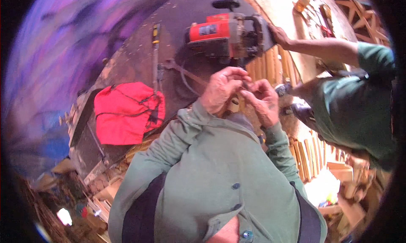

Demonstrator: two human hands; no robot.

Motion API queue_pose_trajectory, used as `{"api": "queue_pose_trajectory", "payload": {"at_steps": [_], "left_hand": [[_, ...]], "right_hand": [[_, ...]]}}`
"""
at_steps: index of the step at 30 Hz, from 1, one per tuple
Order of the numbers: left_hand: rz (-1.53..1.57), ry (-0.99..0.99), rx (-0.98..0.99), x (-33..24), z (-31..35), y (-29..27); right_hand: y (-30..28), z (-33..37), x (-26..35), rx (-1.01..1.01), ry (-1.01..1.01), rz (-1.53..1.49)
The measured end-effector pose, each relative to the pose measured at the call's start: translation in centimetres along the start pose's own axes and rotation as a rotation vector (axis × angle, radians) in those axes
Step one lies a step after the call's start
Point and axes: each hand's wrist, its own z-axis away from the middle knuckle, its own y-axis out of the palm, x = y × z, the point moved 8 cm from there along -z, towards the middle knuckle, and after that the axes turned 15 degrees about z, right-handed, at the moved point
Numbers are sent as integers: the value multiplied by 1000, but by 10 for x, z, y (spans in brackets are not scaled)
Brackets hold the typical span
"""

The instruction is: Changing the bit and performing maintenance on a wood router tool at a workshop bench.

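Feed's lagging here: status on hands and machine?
Left hand, right hand close together, grip unclear. Red machine just beyond. Co-worker's hand at its right side.

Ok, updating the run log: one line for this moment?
hands: close together, contents unclear | ahead: red machine | left: red cloth, wrench | co-worker's hand: at machine

A red cloth bag (122,116) lies on a dark tabletop (127,69) to the left of the left hand (222,90), a long tool with a yellow-and-black handle (156,33) just beyond the bag. To the right of the right hand (264,101), a person in a dark green shirt (351,111) leans in, with slim wooden sticks (308,158) nearer the camera wearer.
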Motion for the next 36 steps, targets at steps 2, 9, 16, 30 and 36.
{"api": "queue_pose_trajectory", "payload": {"at_steps": [2, 9, 16, 30, 36], "left_hand": [[-107, 58, 10, 4, -3, -9], [-272, 3, -133, 0, 15, -23], [-155, 44, -179, -28, 37, -51], [-1859, 173, -453, -168, 183, -127], [-1871, -167, -838, -173, 264, -207]], "right_hand": [[-3, 1, -4, -12, 47, -20], [15, -3, -18, 100, 65, 15], [59, -10, -14, 222, 95, -15], [164, -10, -38, 425, 289, 141], [229, -15, -50, 684, 234, 245]]}}
